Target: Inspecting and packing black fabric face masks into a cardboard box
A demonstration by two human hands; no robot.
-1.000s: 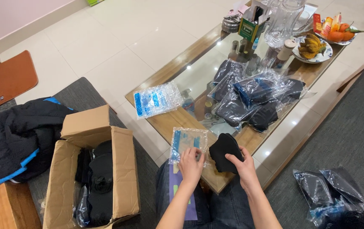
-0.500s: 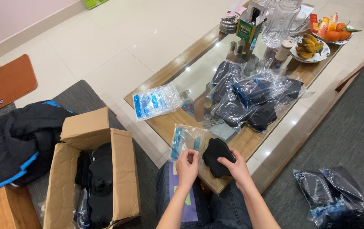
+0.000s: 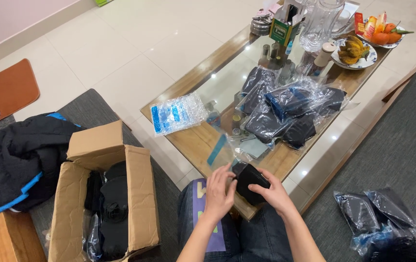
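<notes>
Both hands, left hand (image 3: 219, 192) and right hand (image 3: 275, 195), grip a black folded item (image 3: 249, 182) between them.

Box (image 3: 105, 194) left of table (image 3: 196, 140) (bags (image 3: 285, 109) atop)

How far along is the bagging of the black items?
Done: a pile of bagged black items lies on the glass table, more bagged ones on the sofa. In hand: both the left hand and right hand hold a black item beside a clear bag. Left: black items fill the cardboard box.
</notes>
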